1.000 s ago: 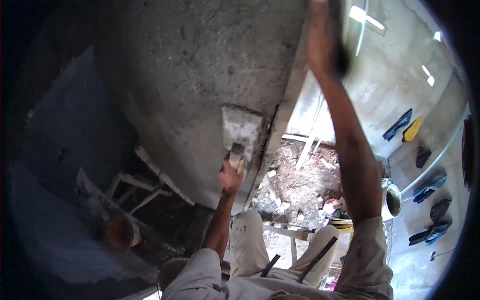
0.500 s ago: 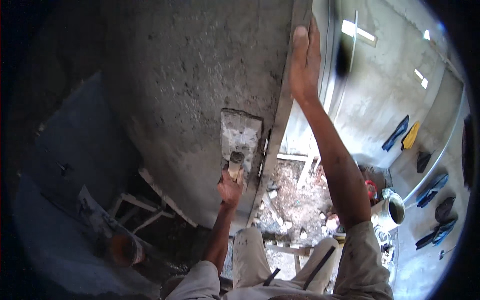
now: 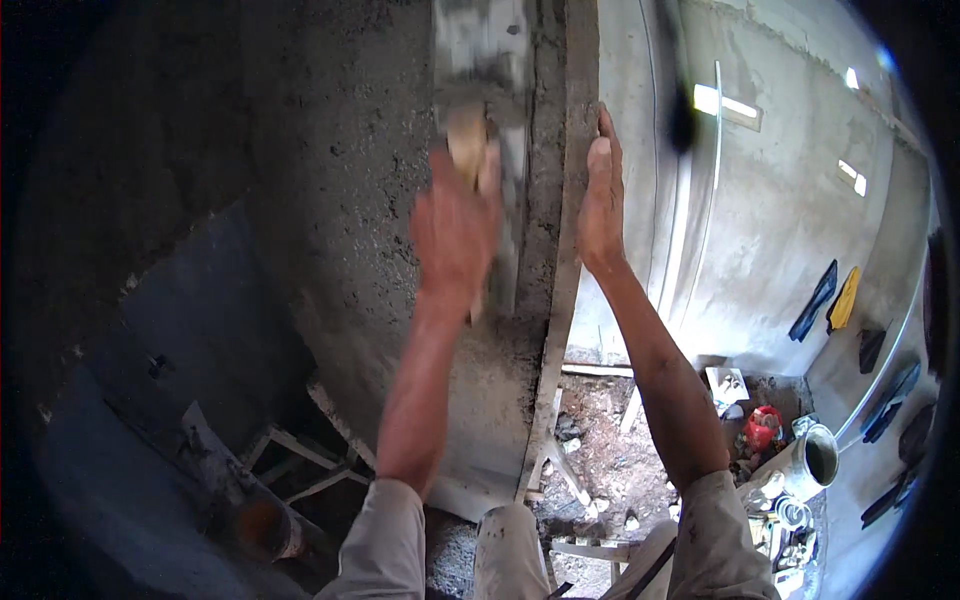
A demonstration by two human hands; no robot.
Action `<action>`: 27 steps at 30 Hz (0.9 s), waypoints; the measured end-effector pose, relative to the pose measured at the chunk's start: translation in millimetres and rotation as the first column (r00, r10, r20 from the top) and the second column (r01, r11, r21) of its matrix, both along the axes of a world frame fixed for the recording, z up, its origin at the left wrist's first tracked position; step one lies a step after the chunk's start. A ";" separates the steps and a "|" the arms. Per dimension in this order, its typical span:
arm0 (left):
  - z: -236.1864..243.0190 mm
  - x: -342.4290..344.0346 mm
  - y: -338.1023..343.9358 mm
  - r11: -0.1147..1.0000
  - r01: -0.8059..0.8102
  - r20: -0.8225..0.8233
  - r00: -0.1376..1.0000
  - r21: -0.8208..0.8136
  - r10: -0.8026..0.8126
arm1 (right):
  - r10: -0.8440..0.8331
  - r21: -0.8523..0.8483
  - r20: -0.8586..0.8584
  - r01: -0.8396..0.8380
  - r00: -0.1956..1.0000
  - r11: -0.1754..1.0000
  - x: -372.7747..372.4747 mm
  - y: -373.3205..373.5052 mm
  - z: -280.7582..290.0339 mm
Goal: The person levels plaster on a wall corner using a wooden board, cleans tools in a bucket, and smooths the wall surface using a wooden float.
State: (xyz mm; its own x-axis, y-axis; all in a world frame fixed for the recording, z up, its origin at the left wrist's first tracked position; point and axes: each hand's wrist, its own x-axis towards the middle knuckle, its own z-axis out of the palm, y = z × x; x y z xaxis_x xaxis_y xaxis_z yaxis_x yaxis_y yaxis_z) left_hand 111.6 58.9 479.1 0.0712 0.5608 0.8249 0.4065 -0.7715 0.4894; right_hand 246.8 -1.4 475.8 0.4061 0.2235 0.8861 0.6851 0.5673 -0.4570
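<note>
Dim grey wall (image 3: pixel 220 290) stands well left of the left hand, with an orange-tinged bucket (image 3: pixel 265 530) and a light timber frame (image 3: pixel 303 447) lower down on that side. Rough, pitted plaster (image 3: pixel 350 190) spreads beside and behind the hand. Blurred, the left hand (image 3: pixel 455 235) curls its fingers round the pale handle (image 3: pixel 467 140) of a plastering float (image 3: pixel 485 45), whose grey plate lies along the plaster, reaching above the knuckles. Between the hands, a long board (image 3: pixel 582 90) edges the plaster. The right hand (image 3: pixel 602 205) is flat, fingers straight and pressed together, its palm side against the board's outer edge. Below it lies rubble (image 3: pixel 615 440); farther right, a red bag (image 3: pixel 762 428) and a pale bucket (image 3: pixel 790 478). Well right of that hand hang dark blue cloth (image 3: pixel 815 300) and yellow cloth (image 3: pixel 844 298).
</note>
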 end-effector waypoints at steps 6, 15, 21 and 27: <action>81.9 -1.0 19.6 0.977 0.008 0.131 0.991 0.215 -0.037 | -0.030 0.061 0.076 0.025 0.997 0.998 4.1 7.0 1.1; -87.8 -7.8 -10.2 0.980 0.085 0.075 0.994 -0.178 -0.073 | 0.045 0.018 -0.040 -0.045 0.998 0.999 -10.5 -8.2 4.5; -7.1 -0.6 8.8 0.992 -0.007 0.016 1.000 0.127 0.005 | 0.060 0.046 -0.035 -0.059 0.998 0.997 0.1 -8.3 1.0; 96.7 5.1 -13.1 0.996 0.009 0.021 1.000 0.094 -0.011 | 0.059 0.046 -0.038 -0.057 0.998 0.997 -4.0 -4.1 3.3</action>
